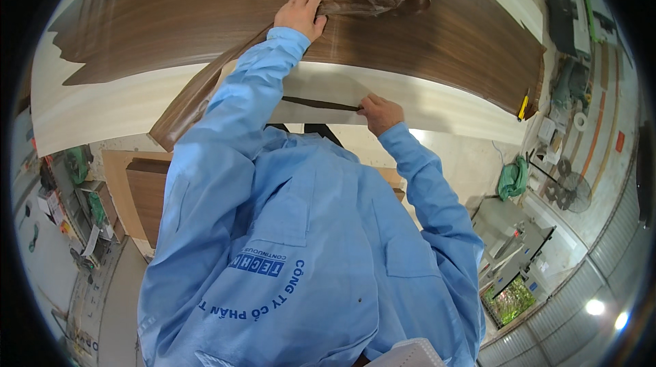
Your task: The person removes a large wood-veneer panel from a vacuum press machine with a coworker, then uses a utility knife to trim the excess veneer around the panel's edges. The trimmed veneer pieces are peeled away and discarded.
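Observation:
A large sheet of brown wood-grain film (205, 5) with ragged ends lies over a pale sheet (130, 104) on the work surface in front of me. My left hand (301, 15) is on the brown sheet, its fingers closed round a crumpled strip of wood-grain film (365, 5). A curled length of brown film (198, 100) slants from below that wrist toward the near left edge. Nearer my body, my right hand (381, 114) pinches the end of a narrow dark strip (321, 103). The strip's other end goes out of sight behind my left sleeve.
A yellow cutter knife (523, 108) lies at the brown sheet's right end. Farther right are a roll of tape (580, 121), a black fan (572, 184) and a green bag (512, 179). Brown panels (147, 193) stand low at the left, below the work surface.

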`<state>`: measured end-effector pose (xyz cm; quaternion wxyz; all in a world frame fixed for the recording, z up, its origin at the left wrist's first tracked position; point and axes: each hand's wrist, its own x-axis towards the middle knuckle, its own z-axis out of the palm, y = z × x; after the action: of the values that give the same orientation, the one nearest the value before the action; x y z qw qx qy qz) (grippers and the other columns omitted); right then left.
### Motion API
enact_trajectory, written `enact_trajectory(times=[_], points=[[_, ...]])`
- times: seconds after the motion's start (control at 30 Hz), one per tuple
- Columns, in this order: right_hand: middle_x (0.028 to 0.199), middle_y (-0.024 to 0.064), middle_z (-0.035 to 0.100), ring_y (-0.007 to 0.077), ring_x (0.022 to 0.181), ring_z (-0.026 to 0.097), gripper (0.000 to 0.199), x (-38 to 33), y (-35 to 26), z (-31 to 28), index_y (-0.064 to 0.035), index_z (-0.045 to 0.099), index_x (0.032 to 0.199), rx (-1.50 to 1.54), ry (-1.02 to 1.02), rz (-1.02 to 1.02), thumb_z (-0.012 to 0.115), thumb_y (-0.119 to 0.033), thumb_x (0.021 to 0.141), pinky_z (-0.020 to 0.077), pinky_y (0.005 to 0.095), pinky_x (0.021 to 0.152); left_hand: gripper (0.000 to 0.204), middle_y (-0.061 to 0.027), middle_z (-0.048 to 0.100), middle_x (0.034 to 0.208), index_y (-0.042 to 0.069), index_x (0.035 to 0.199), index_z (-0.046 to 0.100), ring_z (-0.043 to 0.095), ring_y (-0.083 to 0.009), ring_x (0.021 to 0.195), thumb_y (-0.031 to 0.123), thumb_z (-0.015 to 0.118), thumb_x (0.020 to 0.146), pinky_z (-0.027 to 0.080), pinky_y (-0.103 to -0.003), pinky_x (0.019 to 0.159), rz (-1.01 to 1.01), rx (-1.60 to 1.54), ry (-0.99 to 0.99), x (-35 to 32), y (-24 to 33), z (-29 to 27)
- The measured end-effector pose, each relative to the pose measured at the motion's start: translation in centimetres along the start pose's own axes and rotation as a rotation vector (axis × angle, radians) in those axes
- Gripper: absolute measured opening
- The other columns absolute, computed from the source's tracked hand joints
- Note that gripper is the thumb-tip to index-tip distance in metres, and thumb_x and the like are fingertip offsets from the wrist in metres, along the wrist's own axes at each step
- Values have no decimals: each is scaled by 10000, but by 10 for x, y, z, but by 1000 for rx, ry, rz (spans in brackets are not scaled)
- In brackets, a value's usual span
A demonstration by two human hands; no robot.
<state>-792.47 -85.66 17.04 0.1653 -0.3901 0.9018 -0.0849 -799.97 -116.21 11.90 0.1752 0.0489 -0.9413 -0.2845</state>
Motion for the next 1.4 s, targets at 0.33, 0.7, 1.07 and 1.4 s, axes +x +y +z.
enact_trajectory(times=[0.33, 0.7, 1.07, 1.4], points=[[944, 91, 616, 313, 872, 663, 123, -9, -20, 6, -88, 549, 954, 90, -42, 271, 635, -173, 936, 548, 416, 705, 532, -59, 591, 1225, 194, 1287, 589, 597, -317, 1108, 248, 752, 783, 496, -445, 946, 33, 7, 43, 1, 0, 1], [946, 58, 636, 302, 869, 667, 117, 4, 3, -1, -117, 610, 957, 81, -116, 86, 684, -178, 890, 537, 430, 691, 250, -58, 600, 1022, 138, 974, 648, 580, -292, 921, 150, 775, 759, 460, -426, 796, 215, -478, -416, -122, 97, -15], [1027, 148, 633, 342, 982, 667, 157, 4, -21, 0, -71, 598, 1012, -56, -239, 312, 657, -102, 869, 569, 443, 782, 328, 18, 609, 943, 187, 1002, 689, 562, -234, 931, 151, 816, 702, 426, -400, 818, 152, -327, -300, -156, 110, 10], [991, 60, 615, 298, 955, 657, 156, -1, 5, -14, -123, 605, 977, 223, -111, 139, 708, -185, 877, 548, 425, 745, 178, 36, 606, 930, 207, 902, 697, 558, -210, 915, 169, 780, 750, 397, -385, 794, 272, -253, -311, -148, 107, 18]])
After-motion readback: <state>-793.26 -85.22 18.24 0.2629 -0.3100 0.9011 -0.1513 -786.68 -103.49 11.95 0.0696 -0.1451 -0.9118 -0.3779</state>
